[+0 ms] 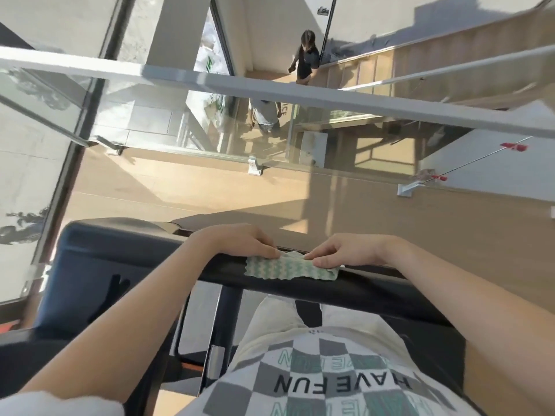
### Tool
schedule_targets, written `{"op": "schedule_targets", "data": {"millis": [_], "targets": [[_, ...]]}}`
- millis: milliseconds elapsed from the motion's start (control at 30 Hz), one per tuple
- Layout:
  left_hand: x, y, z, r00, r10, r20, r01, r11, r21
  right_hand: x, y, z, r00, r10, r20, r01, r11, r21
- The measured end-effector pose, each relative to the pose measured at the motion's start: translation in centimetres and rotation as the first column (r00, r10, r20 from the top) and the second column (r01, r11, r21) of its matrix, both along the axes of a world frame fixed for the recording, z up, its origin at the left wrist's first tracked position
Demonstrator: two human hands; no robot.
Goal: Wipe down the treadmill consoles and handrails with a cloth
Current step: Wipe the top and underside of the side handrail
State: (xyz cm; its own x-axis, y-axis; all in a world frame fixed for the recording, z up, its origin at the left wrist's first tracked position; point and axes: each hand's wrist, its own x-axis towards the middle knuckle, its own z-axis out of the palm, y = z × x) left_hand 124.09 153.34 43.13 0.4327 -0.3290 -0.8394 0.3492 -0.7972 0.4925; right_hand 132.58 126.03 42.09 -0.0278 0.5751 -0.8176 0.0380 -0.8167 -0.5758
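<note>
Cloth (pixel 292 268) lies draped over the black handrail (pixel 390 288) between my left hand (pixel 240 240) and right hand (pixel 345 250), each pinching its far edge, so I should wrap it snugly and slide along with steady pressure.

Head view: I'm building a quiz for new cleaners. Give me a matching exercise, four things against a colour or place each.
Things:
1 cloth
2 handrail
3 left hand
4 shirt

Colour or place:
A black
B grey-and-white checks
C green-and-white zigzag
D fingertips on the cloth's left part

Pairs: 1-C, 2-A, 3-D, 4-B
</note>
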Motion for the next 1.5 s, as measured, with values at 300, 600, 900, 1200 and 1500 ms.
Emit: {"op": "schedule_targets", "data": {"millis": [300, 600, 900, 1200, 1500], "targets": [[3.0, -7.4, -0.3, 0.989, -0.1, -0.107, 0.09, 0.992, -0.093, 0.8, -6.8, 0.9, 0.998, -0.067, 0.019, 0.068, 0.995, -0.072], [5.4, -16.8, 0.8, 0.971, -0.23, -0.066, 0.221, 0.969, -0.111, 1.6, -16.3, 2.3, 0.99, -0.141, 0.013, 0.142, 0.987, -0.069], [6.7, -27.2, 0.3, 0.957, -0.286, 0.053, 0.29, 0.95, -0.115, -0.3, -28.1, 4.0, 0.909, -0.355, 0.22, 0.366, 0.931, -0.007], [7.0, -36.0, 0.0, 0.948, -0.28, 0.154, 0.301, 0.943, -0.14, -8.1, -36.0, 0.5, 0.58, -0.734, 0.353, 0.743, 0.655, 0.141], [5.1, -40.8, 0.2, 0.736, -0.518, 0.436, 0.558, 0.829, 0.041, -14.8, -34.1, -2.6, 0.252, -0.952, 0.175, 0.929, 0.289, 0.23]]}}
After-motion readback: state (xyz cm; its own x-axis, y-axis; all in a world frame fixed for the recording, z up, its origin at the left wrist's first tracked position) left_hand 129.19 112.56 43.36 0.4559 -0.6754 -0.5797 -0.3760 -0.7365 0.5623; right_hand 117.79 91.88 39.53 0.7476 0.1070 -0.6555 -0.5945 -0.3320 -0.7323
